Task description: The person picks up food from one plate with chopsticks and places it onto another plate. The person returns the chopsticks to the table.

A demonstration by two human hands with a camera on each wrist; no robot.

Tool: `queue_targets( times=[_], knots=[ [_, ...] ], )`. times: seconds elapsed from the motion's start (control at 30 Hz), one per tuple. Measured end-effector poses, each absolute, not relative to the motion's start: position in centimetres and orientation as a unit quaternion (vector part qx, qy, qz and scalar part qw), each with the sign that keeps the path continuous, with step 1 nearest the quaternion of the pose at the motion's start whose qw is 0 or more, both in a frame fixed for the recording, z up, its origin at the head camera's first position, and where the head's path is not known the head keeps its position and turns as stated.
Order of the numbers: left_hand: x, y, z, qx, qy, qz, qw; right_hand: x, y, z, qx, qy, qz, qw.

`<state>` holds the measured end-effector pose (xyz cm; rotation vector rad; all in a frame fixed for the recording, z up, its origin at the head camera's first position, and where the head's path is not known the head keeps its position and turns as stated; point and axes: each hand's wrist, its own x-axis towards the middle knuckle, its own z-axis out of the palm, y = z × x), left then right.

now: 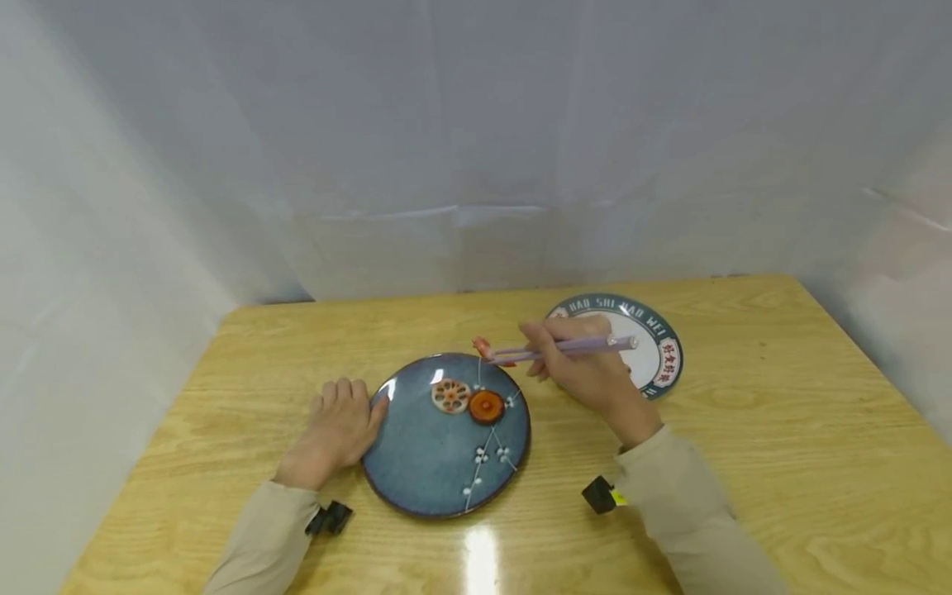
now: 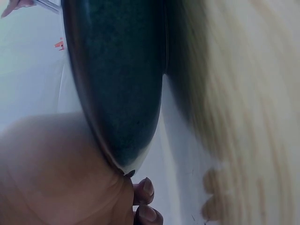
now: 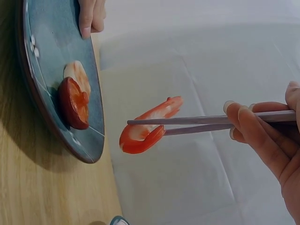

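Head view: wood-grain worktop [image 1: 788, 446], pale sheeting [image 1: 491, 149] at far, left and right, glare [image 1: 481, 562] near. Right hand [image 1: 583, 364] pinches purple chopsticks [image 1: 583, 345] gripping a shrimp [image 3: 139, 146] above the blue plate's [image 1: 416, 454] far rim; left hand [image 1: 338, 426], fingers relaxed, rests thumb on its left rim.

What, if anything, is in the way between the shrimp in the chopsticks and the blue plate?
Nothing visible: the right-wrist view shows only open air between the shrimp and the blue plate. A lotus root slice and mushroom cap lie on its far half; the left hand touches its left rim.
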<state>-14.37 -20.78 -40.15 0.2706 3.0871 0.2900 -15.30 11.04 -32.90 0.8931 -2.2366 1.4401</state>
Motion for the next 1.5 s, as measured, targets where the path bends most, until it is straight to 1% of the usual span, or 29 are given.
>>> queue_targets(
  times=[0.13,0.33,0.57,0.83,0.9,1.07,1.13,1.3,1.5],
  knots=[
    [-14.4,-20.8,-40.3,0.089,0.992,0.093,0.014,-15.2,10.7,-33.0,0.323,-0.773,0.526,0.149],
    [-14.5,-20.8,-40.5,0.090,0.991,0.094,0.014,-15.2,10.2,-33.3,0.315,-0.776,0.528,0.142],
    [-14.6,-20.8,-40.6,0.096,0.991,0.091,0.007,-15.2,9.4,-33.9,0.321,-0.781,0.508,0.171],
    [-14.6,-20.8,-40.5,0.095,0.991,0.092,0.009,-15.1,8.7,-34.3,0.342,-0.767,0.515,0.172],
    [-14.6,-20.8,-40.5,0.095,0.991,0.094,0.008,-15.0,8.4,-34.4,0.342,-0.764,0.521,0.167],
    [-14.5,-20.8,-40.6,0.093,0.991,0.094,0.009,-14.6,7.7,-34.8,0.332,-0.751,0.557,0.126],
    [-14.5,-20.8,-40.6,0.093,0.991,0.093,0.010,-14.5,7.5,-35.0,0.329,-0.748,0.563,0.120],
    [-14.5,-20.8,-40.7,0.094,0.991,0.093,0.005,-14.4,6.9,-35.2,0.342,-0.747,0.551,0.145],
    [-14.5,-20.9,-40.7,0.094,0.991,0.092,0.011,-14.6,6.4,-35.6,0.356,-0.746,0.534,0.176]
  ],
)
